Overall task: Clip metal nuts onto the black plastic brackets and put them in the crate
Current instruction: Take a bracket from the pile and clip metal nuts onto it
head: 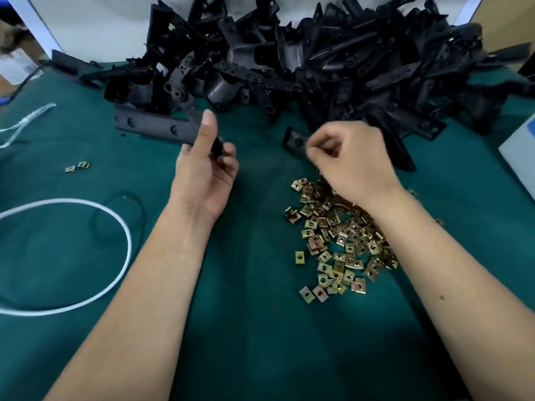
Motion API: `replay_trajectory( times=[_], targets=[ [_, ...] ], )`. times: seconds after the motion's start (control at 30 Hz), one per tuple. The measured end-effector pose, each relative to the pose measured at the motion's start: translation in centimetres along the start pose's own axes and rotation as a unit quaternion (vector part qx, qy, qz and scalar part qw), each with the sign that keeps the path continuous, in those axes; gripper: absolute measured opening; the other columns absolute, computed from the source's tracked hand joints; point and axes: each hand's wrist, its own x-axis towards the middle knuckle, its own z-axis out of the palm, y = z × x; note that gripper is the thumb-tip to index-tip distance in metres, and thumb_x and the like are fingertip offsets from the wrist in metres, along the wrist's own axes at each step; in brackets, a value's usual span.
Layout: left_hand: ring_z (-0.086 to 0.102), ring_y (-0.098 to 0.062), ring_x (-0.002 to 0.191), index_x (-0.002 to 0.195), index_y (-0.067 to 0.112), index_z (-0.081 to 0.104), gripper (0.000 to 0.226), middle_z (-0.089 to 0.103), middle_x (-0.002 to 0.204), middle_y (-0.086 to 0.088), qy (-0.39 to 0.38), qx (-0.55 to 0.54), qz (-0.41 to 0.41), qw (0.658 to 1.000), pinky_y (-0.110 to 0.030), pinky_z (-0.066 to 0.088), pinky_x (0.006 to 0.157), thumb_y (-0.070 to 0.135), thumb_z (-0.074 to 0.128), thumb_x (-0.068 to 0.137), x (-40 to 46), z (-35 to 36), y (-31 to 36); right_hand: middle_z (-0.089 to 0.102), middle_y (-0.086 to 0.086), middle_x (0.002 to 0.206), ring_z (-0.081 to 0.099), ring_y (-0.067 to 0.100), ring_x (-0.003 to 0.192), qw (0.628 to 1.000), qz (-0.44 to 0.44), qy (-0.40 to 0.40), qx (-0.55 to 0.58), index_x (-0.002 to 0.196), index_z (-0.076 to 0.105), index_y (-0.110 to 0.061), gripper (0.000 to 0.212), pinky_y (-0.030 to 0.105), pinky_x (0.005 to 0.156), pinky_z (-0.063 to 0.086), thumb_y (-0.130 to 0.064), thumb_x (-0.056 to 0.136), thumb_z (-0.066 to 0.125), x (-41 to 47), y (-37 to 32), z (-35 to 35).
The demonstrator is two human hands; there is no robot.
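Note:
My left hand [207, 166] grips one end of a long black plastic bracket [153, 125], thumb up along it; the bracket reaches out to the left above the green cloth. My right hand [347, 157] hovers with curled fingers just above the far edge of a heap of brass-coloured metal nuts [338, 238]. Whether its fingertips pinch a nut is hidden. A big pile of black brackets [304, 59] fills the back of the table. Another black bracket [298, 140] lies right behind my right hand. No crate is in view.
Two stray nuts [77, 167] lie at the left. A white strap loop [86, 256] and a thin black ring [118, 218] rest on the green table cover [254, 328]. A grey-white box corner [521, 146] pokes in at the right edge.

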Motion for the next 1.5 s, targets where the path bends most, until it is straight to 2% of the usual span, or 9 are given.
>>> replay_trajectory(
  times=[0.17,0.27,0.37,0.57,0.67,0.77,0.83,1.0,1.5],
  targets=[
    [0.059,-0.010,0.062,0.095,0.016,0.052,0.032,0.061,0.077,0.004,-0.028,0.090,0.008,0.996,-0.016,0.042,0.049,0.020,0.081,0.083,-0.5,0.5,-1.3,0.070,0.001,0.103,0.066,0.023,0.098,0.988,0.024,-0.026,-0.152,0.103,0.078,-0.024,0.012,0.041,0.095,0.054,-0.030,0.094,0.072,0.4,2.6,-1.2],
    [0.066,-0.015,0.072,0.099,0.012,0.055,0.035,0.066,0.081,0.000,-0.061,0.076,-0.015,0.995,-0.018,0.051,0.059,0.017,0.082,0.076,-0.8,0.6,-1.4,0.060,0.001,0.109,0.058,0.021,0.103,0.986,0.020,-0.067,-0.152,0.110,0.077,-0.027,0.024,0.037,0.093,0.050,-0.042,0.092,0.075,0.3,2.8,-0.9],
    [0.072,-0.022,0.084,0.108,0.007,0.056,0.039,0.068,0.092,-0.007,-0.060,0.071,-0.032,0.995,-0.024,0.057,0.067,0.021,0.080,0.081,-0.8,0.6,-1.3,0.057,-0.006,0.098,0.057,0.016,0.095,0.990,0.021,-0.064,-0.120,0.095,0.075,-0.030,0.015,0.035,0.088,0.049,-0.042,0.087,0.080,0.4,2.6,-0.8],
    [0.075,-0.015,0.080,0.068,0.019,0.078,0.017,0.074,0.077,-0.004,-0.093,0.154,-0.027,0.983,-0.019,0.057,0.062,0.034,0.079,0.076,-1.3,0.7,-1.2,0.068,-0.006,0.096,0.056,0.015,0.099,0.994,-0.005,-0.070,-0.088,0.086,0.069,-0.028,0.012,0.034,0.087,0.046,-0.032,0.088,0.080,0.0,2.1,-0.1],
    [0.076,-0.018,0.082,0.070,0.018,0.079,0.012,0.074,0.079,-0.004,-0.118,0.155,-0.034,0.980,-0.020,0.058,0.064,0.027,0.077,0.077,-1.3,0.8,-1.2,0.072,-0.003,0.087,0.065,0.011,0.083,0.995,-0.018,0.027,0.093,0.089,0.070,-0.015,0.010,0.023,0.076,0.051,-0.017,0.087,0.080,-0.4,1.3,0.4],
    [0.077,-0.022,0.086,0.081,0.014,0.081,0.008,0.077,0.087,-0.006,-0.152,0.141,-0.053,0.977,-0.024,0.060,0.070,0.013,0.073,0.079,-1.3,0.6,-1.6,0.077,0.005,0.084,0.068,0.010,0.076,0.934,0.039,0.064,0.348,0.097,0.076,-0.012,0.012,0.021,0.069,0.051,-0.007,0.087,0.079,-1.1,0.1,1.4],
    [0.077,-0.023,0.091,0.095,0.007,0.077,0.015,0.078,0.096,-0.009,-0.177,0.124,-0.072,0.974,-0.026,0.061,0.074,0.008,0.071,0.080,-1.4,0.5,-1.8,0.077,0.002,0.082,0.066,0.008,0.073,0.902,0.071,0.054,0.422,0.097,0.078,-0.011,0.011,0.022,0.065,0.051,-0.004,0.089,0.076,-1.6,-0.6,2.3],
    [0.076,-0.022,0.096,0.107,0.004,0.074,0.026,0.077,0.106,-0.012,-0.202,0.116,-0.093,0.968,-0.026,0.061,0.078,0.005,0.071,0.081,-1.5,0.4,-2.1,0.078,0.004,0.083,0.071,0.012,0.074,0.870,0.109,0.037,0.479,0.098,0.078,-0.009,0.012,0.021,0.063,0.052,-0.001,0.092,0.073,-1.9,-1.1,3.0],
    [0.076,-0.020,0.094,0.107,0.005,0.074,0.027,0.077,0.105,-0.010,-0.181,0.120,-0.100,0.971,-0.025,0.061,0.075,0.006,0.073,0.081,-1.6,0.5,-2.1,0.072,0.002,0.073,0.066,0.009,0.069,0.851,0.145,0.006,0.505,0.093,0.078,-0.007,0.010,0.020,0.062,0.050,0.001,0.089,0.074,-2.1,-1.3,2.8]
  ],
)
